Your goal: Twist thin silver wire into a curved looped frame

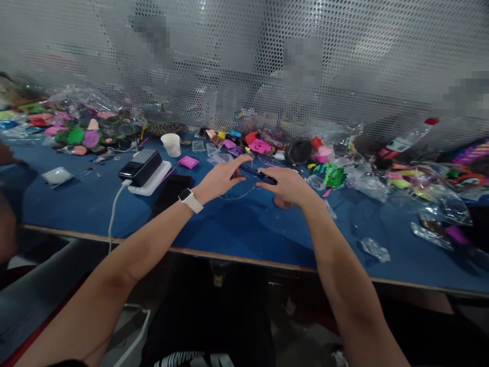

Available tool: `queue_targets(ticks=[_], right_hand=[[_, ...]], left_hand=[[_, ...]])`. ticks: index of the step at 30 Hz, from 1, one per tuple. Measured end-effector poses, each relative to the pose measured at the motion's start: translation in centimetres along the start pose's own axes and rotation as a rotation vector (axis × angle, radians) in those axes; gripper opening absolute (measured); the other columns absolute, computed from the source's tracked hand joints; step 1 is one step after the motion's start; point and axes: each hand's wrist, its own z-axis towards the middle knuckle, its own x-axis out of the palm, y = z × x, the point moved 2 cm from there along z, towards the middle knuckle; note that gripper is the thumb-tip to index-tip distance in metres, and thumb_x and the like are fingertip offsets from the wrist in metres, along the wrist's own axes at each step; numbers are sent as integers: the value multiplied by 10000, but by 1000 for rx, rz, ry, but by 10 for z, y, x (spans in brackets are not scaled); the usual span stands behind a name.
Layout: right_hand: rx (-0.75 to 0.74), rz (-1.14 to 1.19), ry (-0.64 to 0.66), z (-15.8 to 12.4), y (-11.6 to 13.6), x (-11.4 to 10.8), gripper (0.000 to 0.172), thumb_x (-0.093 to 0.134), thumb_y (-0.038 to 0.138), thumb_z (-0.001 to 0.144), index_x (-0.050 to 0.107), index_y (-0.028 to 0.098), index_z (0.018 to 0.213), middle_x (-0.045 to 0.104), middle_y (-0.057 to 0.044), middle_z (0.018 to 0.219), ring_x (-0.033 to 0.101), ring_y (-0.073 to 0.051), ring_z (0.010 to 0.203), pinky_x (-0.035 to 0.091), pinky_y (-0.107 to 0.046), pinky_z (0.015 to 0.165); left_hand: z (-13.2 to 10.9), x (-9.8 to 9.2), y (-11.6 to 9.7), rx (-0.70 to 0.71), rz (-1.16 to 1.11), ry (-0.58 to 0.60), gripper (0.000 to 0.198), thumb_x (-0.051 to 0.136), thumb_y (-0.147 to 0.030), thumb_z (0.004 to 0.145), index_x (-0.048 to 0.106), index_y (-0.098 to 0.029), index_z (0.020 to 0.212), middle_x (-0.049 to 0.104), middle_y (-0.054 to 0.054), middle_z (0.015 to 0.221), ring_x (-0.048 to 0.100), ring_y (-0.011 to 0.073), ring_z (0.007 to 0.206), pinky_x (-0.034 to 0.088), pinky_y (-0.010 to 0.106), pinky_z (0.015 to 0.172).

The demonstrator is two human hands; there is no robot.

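Note:
My right hand (288,184) has its fingers around a slim dark tool (255,172), which looks like pliers, though its exact kind is unclear. The tool points left toward my left hand (219,178), whose index finger and thumb are apart near its far end. Any contact there is too small to make out. Under both hands, a thin wire (239,197) curves in a loose loop on the blue table (244,232). A small brownish round piece (281,203) sits just below my right palm.
Left of my hands are a black device (140,167) on a white block, a paper cup (171,145) and a pink packet (188,162). Colourful clay pieces line the perforated metal screen (237,66). A bottle (407,140) lies right. Another person's arm (6,214) shows far left.

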Motion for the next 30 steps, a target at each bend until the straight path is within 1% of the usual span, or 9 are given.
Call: queue_targets(ticks=[3,6,9,15,19,23,25,27,30], right_hand=[[-4,11,3,0,3,-1,495,650,511,1072,735,231,1471,786,-131,1384,748,-373,1262,604,-550,1069],[4,29,-9,1,4,-1,489,660,501,1068,748,215,1454,795,-141,1363,757,-375,1244,605,-558,1074],[1,46,-27,3,7,1,480,661,497,1070,754,211,1444,794,-139,1372,755,-376,1266,596,-566,1101],[32,52,-44,7,12,7,470,624,461,1087,749,196,1455,783,-149,1392,742,-386,1306,591,-577,1117],[47,58,-10,9,12,8,466,613,470,1085,756,211,1445,790,-137,1383,752,-390,1280,600,-572,1095],[58,63,19,8,11,8,467,573,494,1095,758,234,1436,811,-123,1334,770,-380,1224,606,-570,1065],[52,74,19,7,12,8,498,550,518,1102,747,217,1447,796,-132,1368,755,-384,1257,598,-576,1085],[38,84,2,5,14,7,544,554,540,1098,715,197,1489,756,-148,1446,721,-394,1327,578,-592,1125],[11,86,-13,1,15,4,608,614,571,1066,653,219,1560,701,-145,1531,685,-399,1385,558,-608,1162]], left_hand=[[0,0,1,-2,-7,-8,637,707,-193,1011,484,-271,1603,703,29,906,724,259,840,581,390,818],[0,-1,2,-7,-36,-17,731,697,-190,1012,405,-261,1679,701,34,891,723,255,810,585,383,792],[0,-2,5,1,-33,-41,794,697,-188,1007,350,-246,1718,711,47,919,728,250,813,594,383,805],[1,-2,14,-25,16,-114,773,700,-194,1017,367,-270,1710,709,56,972,727,244,825,605,402,822],[2,0,18,-44,24,-99,797,720,-212,1013,348,-272,1716,710,51,965,722,241,802,606,409,815],[2,0,18,-43,31,-85,787,719,-194,999,373,-257,1702,720,57,976,722,234,811,600,398,813],[2,-1,16,-44,35,-85,782,718,-194,999,376,-254,1699,729,62,992,718,228,818,591,386,810],[1,-3,15,-47,40,-83,774,709,-196,1005,369,-245,1699,739,68,1009,705,217,807,578,371,802],[1,-5,14,-49,39,-87,760,676,-163,1004,367,-226,1695,750,73,1045,679,186,771,559,344,792]])
